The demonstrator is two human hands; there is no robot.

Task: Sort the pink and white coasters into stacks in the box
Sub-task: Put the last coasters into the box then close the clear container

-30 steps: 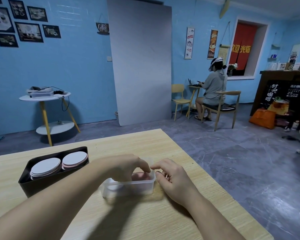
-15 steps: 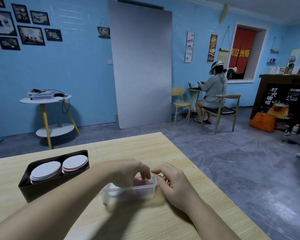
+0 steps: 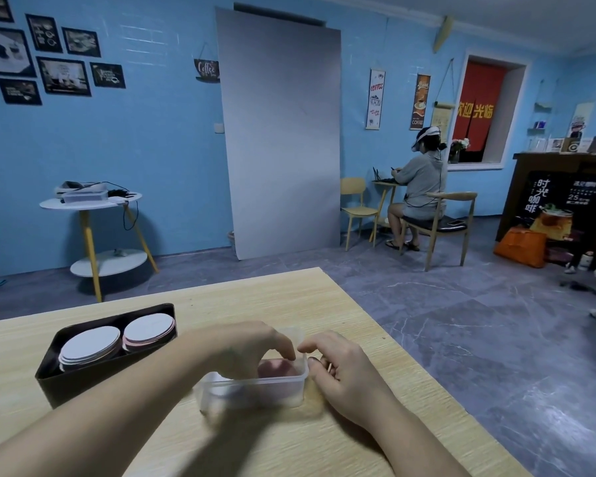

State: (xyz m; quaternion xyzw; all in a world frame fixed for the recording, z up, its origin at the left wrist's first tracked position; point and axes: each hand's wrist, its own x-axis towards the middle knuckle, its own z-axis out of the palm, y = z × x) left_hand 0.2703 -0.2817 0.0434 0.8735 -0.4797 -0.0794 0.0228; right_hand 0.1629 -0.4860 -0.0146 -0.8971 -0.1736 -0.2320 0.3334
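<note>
Coasters were mostly stacked already, by our read. Table: flat, pale wood-grain, carried everything. Black box: rigid, matte, sloped walls; held white stack left and pink-edged stack right, thin round discs, colours kept apart. Clear tub: thin translucent plastic, rounded corners, just right of the box. Left hand reached inside, fingers curled over a pink coaster; we couldn't tell if it pinched. Right hand lay against the tub's right wall, likely bracing; grip unclear.
</note>
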